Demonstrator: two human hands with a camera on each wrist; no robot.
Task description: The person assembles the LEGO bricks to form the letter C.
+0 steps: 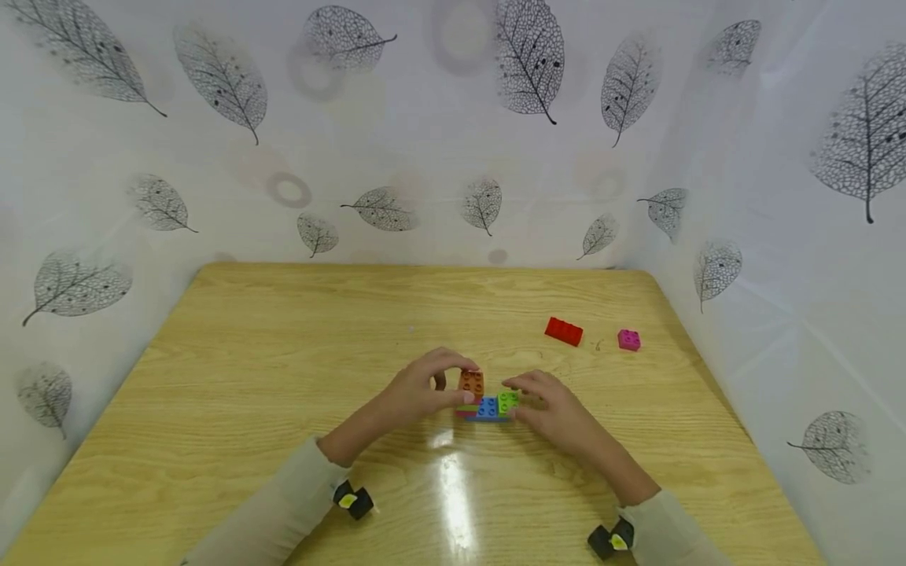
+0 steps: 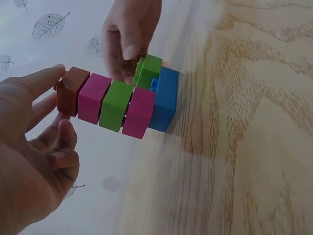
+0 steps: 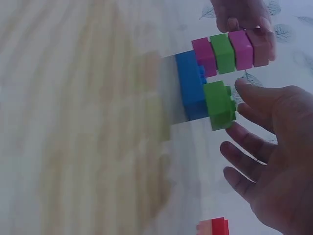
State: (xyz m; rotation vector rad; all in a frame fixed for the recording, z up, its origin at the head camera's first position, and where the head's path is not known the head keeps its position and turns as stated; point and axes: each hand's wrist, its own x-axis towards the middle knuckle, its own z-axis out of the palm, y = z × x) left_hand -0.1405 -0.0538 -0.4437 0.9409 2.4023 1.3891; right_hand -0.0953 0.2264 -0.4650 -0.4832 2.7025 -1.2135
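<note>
A long blue brick [image 3: 190, 85] lies on the table as a base. At its left end rises a stack: a pink brick [image 2: 139, 112], a green brick [image 2: 116, 106], another pink brick [image 2: 94, 98] and an orange brick [image 1: 471, 383] on top. My left hand [image 1: 425, 387] grips the orange brick between thumb and fingers. On the blue base's right end sits a lime green brick [image 3: 218, 105]. Around it my right hand [image 1: 559, 413] holds its thumb and fingers loosely spread, fingertips right at the brick's side and the thumb a little off it.
Farther back on the right of the wooden table [image 1: 283, 330] lie a red brick [image 1: 564, 331] and a small pink brick [image 1: 628, 339]. A white leaf-patterned cloth [image 1: 425, 141] hangs behind the table and along its sides.
</note>
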